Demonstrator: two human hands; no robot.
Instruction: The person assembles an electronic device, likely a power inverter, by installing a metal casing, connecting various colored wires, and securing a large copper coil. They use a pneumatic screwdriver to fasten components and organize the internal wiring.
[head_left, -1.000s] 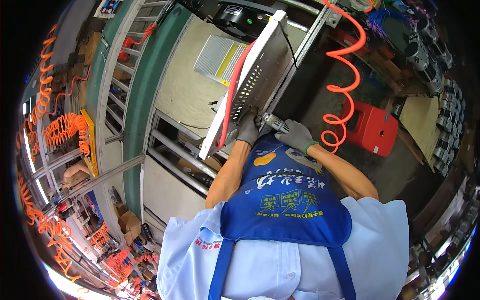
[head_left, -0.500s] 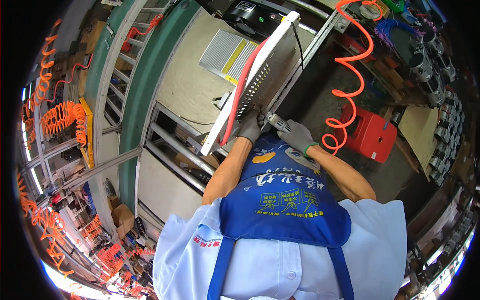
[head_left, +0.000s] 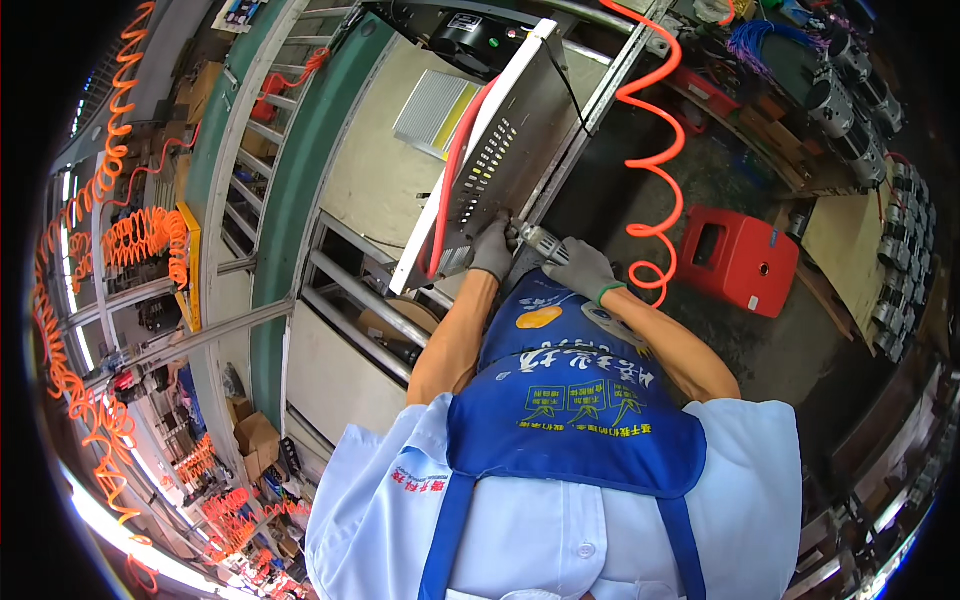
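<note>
Metal panel [head_left: 505, 150] lower edge gripped by left hand [head_left: 492, 250]; right hand [head_left: 583, 270] clasps driver [head_left: 540, 240] (floor beside).

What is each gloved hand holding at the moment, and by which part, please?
The left hand grips the lower edge of the tilted metal panel; the right hand holds a power screwdriver by its body.
</note>
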